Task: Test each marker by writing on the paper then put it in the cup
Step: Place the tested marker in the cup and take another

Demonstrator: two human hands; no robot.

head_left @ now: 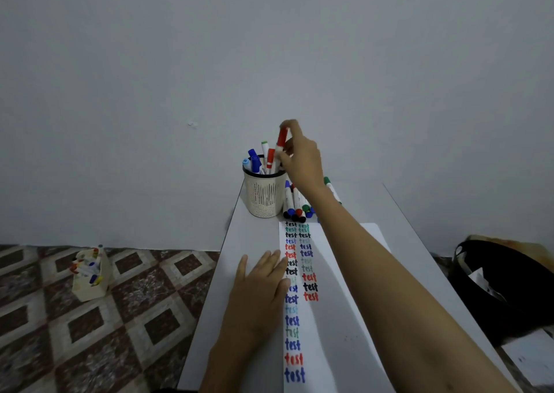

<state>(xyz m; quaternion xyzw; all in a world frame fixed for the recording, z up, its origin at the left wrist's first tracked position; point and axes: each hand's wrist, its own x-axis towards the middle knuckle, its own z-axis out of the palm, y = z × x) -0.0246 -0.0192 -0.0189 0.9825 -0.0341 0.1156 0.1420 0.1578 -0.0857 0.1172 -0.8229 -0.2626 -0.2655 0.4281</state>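
A cream mesh cup [265, 196] stands at the far end of the white table, with several capped markers sticking out of it. My right hand [301, 158] is raised over the cup's right rim and grips a red-capped marker [281, 138] upright, its lower end at the cup's mouth. The white paper [353, 287] lies along the table, covered with two columns of the word "test" in several colours. My left hand [262, 284] rests flat on the paper's left edge, fingers spread. Several more markers [295, 203] lie in a pile just right of the cup.
The table [209, 332] is narrow, with its left edge dropping to a patterned tile floor. A cream box of markers [90, 272] sits on the floor at left. A black bag [506, 287] lies to the right of the table. The wall stands close behind the cup.
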